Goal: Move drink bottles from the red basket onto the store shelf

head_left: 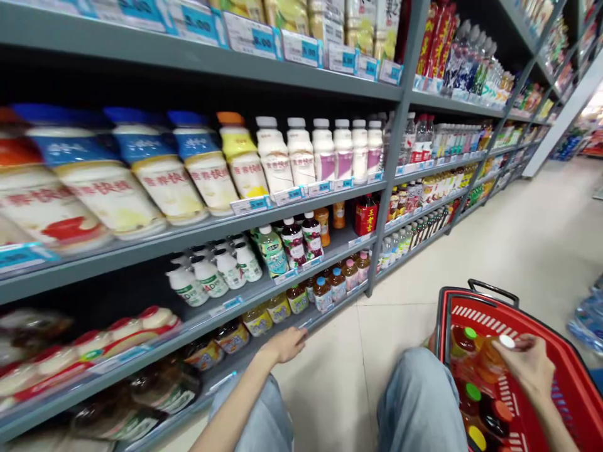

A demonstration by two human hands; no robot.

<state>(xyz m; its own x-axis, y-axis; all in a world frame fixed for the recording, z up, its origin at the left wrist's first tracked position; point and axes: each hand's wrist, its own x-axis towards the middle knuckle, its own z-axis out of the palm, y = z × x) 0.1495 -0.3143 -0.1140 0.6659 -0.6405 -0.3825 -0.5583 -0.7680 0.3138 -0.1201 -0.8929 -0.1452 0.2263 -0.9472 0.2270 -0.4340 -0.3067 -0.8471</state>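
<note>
My right hand (531,365) is closed round the upper part of an amber drink bottle (488,363) with a white cap. That bottle is inside a red shopping basket (568,383) on the floor at my right. Beside it are a green-capped bottle (464,342) and, lower down, several more with green, red and yellow caps. My left hand (285,345) hangs over my left knee, fingers loosely stretched and holding nothing. It is nearest the bottom shelf's front edge, below a row of blue-capped bottles (323,294).
Grey shelving (384,207) runs along the left into the distance, stocked with drinks. White milk bottles (207,276) stand on a low shelf. Wrapped blue packs (586,320) lie on the floor at far right. My knees (419,402) flank pale floor tiles (336,364).
</note>
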